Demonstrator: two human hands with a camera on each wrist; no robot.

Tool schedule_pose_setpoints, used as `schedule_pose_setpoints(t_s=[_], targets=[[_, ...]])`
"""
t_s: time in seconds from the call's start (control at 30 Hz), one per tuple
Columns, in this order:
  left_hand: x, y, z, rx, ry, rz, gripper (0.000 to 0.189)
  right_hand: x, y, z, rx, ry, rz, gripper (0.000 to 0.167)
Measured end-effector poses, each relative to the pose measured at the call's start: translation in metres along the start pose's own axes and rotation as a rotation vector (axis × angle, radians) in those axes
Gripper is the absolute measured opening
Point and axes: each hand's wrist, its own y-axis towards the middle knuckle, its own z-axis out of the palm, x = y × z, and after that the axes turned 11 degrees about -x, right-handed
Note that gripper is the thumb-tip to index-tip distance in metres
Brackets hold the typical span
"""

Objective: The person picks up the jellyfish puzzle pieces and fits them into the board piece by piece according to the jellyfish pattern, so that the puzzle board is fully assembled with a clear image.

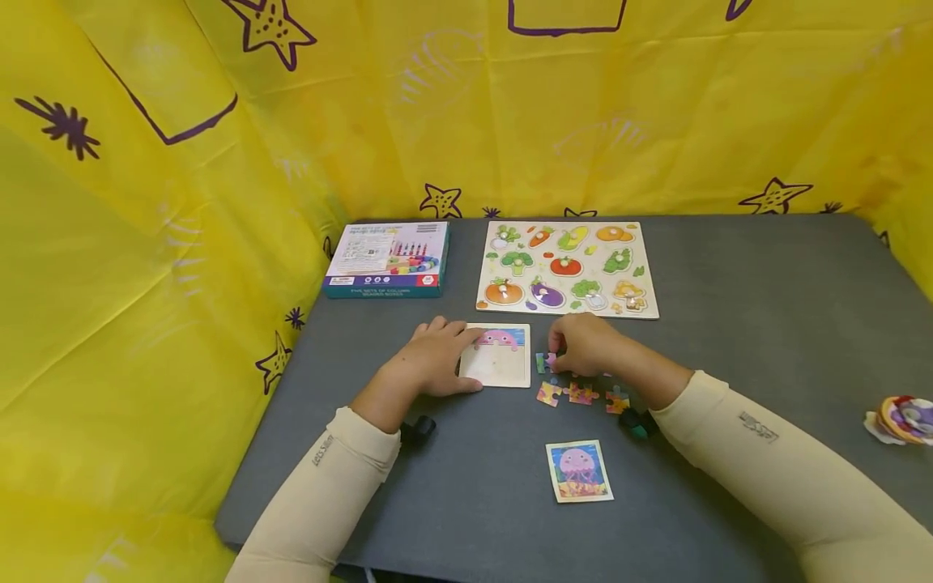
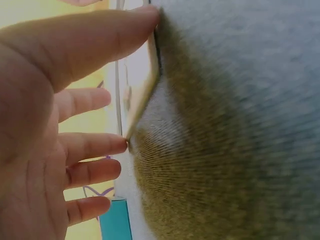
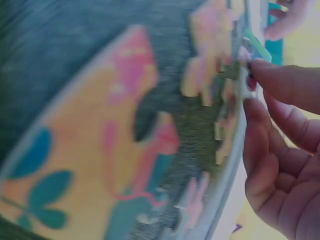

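A square wooden puzzle tray (image 1: 497, 368) lies on the dark table, with pink jellyfish-head pieces fitted along its top. My left hand (image 1: 436, 356) rests at the tray's left side, fingers spread and fairly straight; in the left wrist view the thumb and one fingertip touch its edge. Just right of the tray, my right hand (image 1: 586, 344) pinches a small jigsaw piece (image 1: 543, 363) between thumb and index finger. Several loose jigsaw pieces (image 1: 581, 393) in yellow, pink and blue lie below that hand, some partly hidden by it. Their printed faces appear large and blurred in the right wrist view.
A jellyfish picture card (image 1: 580, 471) lies nearer the front edge. Behind the hands are a vegetable peg board (image 1: 567, 270) and a boxed set (image 1: 389, 260). A small colourful item (image 1: 904, 419) sits far right. Yellow cloth (image 1: 466, 113) hangs behind and at the left.
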Motion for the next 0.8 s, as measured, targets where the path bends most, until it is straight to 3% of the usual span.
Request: schedule_pose_setpoints(t_s=[0.3, 0.5, 0.63, 0.8], targets=[[0.006, -0.002, 0.003, -0.001, -0.030, 0.024, 0.093, 0.006, 0.006, -0.014, -0.026, 0.231, 0.022, 0.012], [0.012, -0.001, 0.003, -0.031, -0.036, 0.021, 0.091, 0.033, 0.030, 0.006, 0.010, 0.296, 0.024, 0.009], [0.013, -0.001, 0.002, -0.103, -0.054, 0.059, 0.067, 0.050, 0.045, 0.020, 0.029, 0.289, 0.024, 0.007], [0.013, -0.003, -0.003, -0.159, 0.003, 0.135, 0.036, 0.062, 0.056, 0.029, 0.021, 0.216, 0.013, 0.009]])
